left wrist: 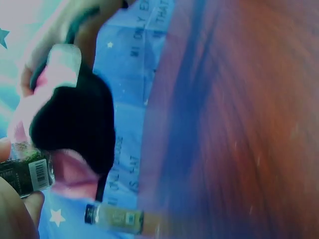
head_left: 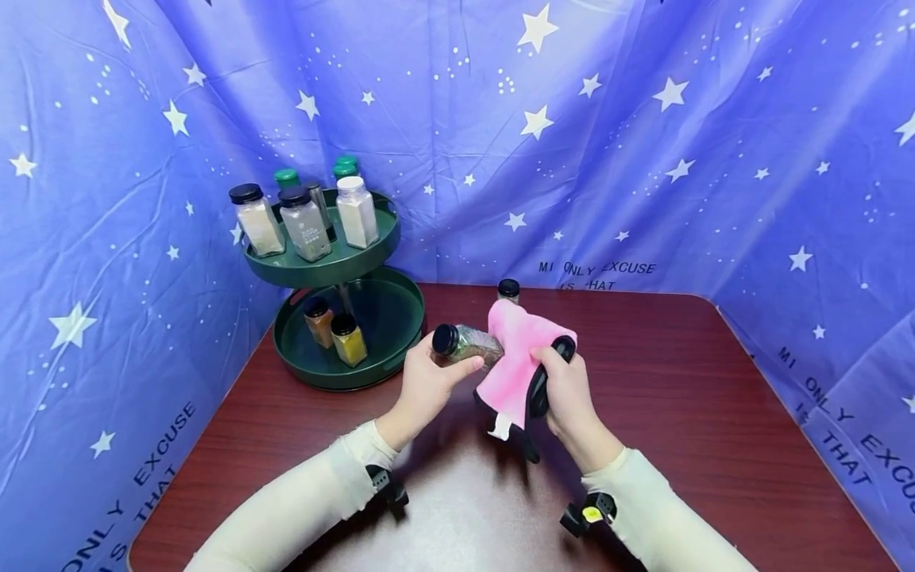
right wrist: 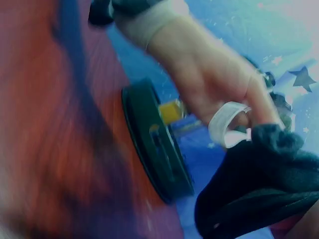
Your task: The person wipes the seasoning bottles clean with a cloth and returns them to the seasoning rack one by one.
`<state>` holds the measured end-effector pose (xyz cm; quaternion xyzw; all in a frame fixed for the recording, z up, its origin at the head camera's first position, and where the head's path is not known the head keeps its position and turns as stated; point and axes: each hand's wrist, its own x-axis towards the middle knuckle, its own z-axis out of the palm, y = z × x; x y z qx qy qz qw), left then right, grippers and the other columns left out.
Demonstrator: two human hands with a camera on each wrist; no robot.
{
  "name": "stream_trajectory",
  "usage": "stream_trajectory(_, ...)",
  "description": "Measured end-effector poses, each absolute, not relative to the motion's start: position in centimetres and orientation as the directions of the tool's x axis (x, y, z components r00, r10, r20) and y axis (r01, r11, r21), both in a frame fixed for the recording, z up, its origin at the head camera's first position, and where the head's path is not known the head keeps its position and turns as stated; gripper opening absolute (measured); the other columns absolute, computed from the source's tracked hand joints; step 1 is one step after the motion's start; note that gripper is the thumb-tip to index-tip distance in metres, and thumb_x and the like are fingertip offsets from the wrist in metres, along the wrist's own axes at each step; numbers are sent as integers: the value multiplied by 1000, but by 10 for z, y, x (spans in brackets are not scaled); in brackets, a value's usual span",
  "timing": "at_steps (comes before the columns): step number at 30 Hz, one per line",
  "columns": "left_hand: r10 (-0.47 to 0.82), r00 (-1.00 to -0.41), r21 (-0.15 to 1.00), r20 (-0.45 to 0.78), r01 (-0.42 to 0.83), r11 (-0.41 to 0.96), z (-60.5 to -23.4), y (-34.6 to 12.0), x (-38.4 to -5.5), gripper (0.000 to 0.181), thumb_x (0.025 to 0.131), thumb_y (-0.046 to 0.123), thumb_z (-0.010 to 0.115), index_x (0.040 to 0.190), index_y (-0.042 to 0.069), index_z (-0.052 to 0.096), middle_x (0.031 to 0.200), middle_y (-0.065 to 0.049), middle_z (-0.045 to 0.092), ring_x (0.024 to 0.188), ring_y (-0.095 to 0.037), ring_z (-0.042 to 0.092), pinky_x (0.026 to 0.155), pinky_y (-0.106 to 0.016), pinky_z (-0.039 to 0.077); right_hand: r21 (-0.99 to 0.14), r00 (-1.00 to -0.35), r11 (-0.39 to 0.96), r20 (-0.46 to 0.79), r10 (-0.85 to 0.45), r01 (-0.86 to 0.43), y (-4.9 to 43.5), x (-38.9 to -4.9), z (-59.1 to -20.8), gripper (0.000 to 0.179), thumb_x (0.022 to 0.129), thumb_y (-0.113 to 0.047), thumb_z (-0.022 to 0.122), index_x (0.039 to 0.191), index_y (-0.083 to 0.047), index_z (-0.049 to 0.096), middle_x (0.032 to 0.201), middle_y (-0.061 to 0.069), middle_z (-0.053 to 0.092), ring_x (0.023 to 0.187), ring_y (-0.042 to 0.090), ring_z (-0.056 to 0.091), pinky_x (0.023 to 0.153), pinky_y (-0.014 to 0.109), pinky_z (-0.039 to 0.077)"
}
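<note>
My left hand (head_left: 422,385) grips a clear spice jar (head_left: 477,343) with a black lid, tilted with the lid toward the left. Dark green herb-like contents show through its side, and a barcode label faces the left wrist view. My right hand (head_left: 573,393) holds a cloth (head_left: 520,338), pink on one face and black on the other, with a white tag (head_left: 501,427) at its lower end. The pink face touches the base end of the jar. In the right wrist view, the cloth's black side (right wrist: 249,186) hides most of the jar.
A dark green two-tier round rack (head_left: 350,381) stands at the left. Several jars with black, white and green lids fill the upper tier; an orange-brown jar (head_left: 318,322) and a yellow jar (head_left: 349,342) are below. Another black-lidded jar (head_left: 508,289) stands behind the cloth, partly hidden.
</note>
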<state>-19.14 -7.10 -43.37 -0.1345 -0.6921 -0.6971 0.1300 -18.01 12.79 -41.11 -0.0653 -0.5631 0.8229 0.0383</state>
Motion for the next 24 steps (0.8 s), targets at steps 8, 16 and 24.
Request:
stream_trajectory(8,65,-923,923,380,374,-89,-426,-59,-182,47,78,7,88,120,3,68,111,-15,73,93,-15,70,82,-29,60,-800,-997,-596,-46,-60,73,127,-194,-421,14,101,-4,40,101,-8,54,91,2,67,82,12,67,73,26,57)
stream_trajectory(16,45,-893,894,448,448,-10,-422,-60,-192,47,78,8,89,120,8,70,108,-10,75,91,-16,71,81,-28,59,-810,-966,-528,-185,-183,255,134,-186,-420,16,100,-9,39,105,-8,54,88,3,72,79,13,71,71,29,60)
stream_trajectory(24,7,-906,906,422,422,26,-418,-58,-194,47,77,8,90,119,6,71,109,-12,74,96,-20,70,84,-30,60,-876,-993,-476,-107,43,73,143,-183,-407,4,96,-6,52,93,-8,52,73,0,68,64,12,69,58,29,58)
